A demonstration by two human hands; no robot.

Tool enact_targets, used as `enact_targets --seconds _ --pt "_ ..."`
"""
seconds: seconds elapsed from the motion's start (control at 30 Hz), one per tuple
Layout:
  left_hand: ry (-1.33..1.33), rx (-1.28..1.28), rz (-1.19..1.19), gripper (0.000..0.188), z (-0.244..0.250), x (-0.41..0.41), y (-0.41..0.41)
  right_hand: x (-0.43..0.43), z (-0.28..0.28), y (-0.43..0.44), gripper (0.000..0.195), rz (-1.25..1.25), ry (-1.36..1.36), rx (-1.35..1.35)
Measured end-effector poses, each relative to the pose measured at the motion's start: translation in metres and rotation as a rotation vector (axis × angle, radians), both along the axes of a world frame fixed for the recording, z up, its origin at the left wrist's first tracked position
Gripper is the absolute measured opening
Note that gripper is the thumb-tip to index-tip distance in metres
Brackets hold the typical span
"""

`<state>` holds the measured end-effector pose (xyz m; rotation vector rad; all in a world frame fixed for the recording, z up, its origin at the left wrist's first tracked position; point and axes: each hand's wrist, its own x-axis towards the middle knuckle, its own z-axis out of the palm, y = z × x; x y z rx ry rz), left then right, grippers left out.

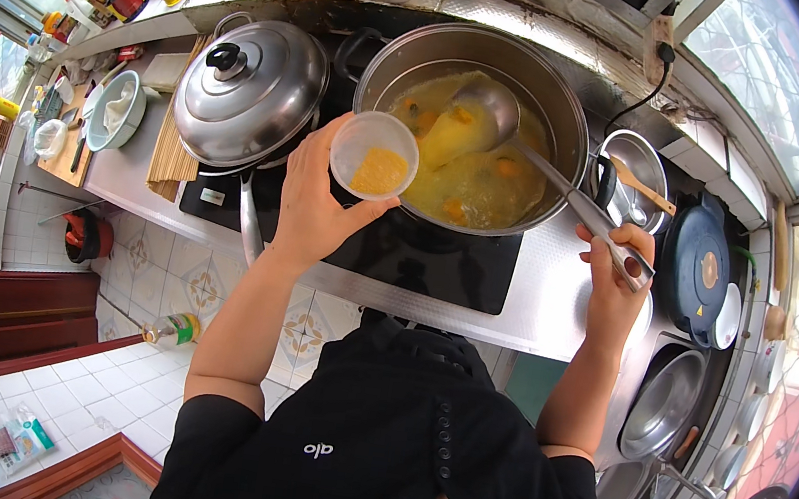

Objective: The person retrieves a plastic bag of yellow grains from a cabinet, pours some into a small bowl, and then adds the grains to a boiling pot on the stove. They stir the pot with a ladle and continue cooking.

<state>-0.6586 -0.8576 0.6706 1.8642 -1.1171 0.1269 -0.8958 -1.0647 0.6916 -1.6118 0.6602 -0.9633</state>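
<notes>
My left hand point(319, 197) grips a small translucent plastic cup point(376, 140) tilted at the near left rim of a large steel pot point(570, 105). Yellow grains or powder point(381, 171) lie in the cup. Around the handle of a steel ladle point(490, 106), the fingers of my right hand point(611, 277) are closed. The ladle's bowl dips into yellow soup point(447, 172), where orange chunks point(505, 166) show. The pot stands on a black glass cooktop point(435, 269).
Left of the pot sits a lidded steel wok point(253, 94), its long handle point(250, 218) jutting toward me. Wooden chopsticks or sticks point(174, 148) lie beside it. A steel bowl point(638, 160), a dark blue electric griddle point(697, 258) and a sink basin point(663, 405) line the right.
</notes>
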Motion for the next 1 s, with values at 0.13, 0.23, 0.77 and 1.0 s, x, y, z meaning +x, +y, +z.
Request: enact_targets --seconds 0.13,0.23,0.77,1.0 --pt "0.016 -0.009 -0.012 0.079 -0.001 -0.009 -0.002 0.000 -0.003 0.001 0.016 0.011 0.041 -0.168" --pt "0.054 -0.018 -0.009 0.079 -0.005 -0.012 0.000 0.003 0.000 0.004 0.016 0.043 0.148 -0.363" --pt "0.169 -0.028 0.029 0.083 -0.013 -0.015 0.010 0.047 -0.012 0.001 0.021 0.163 0.300 -0.825" --pt "-0.140 0.036 0.034 0.083 -0.012 -0.015 0.011 0.039 0.003 0.007 0.020 0.236 0.271 -0.637"
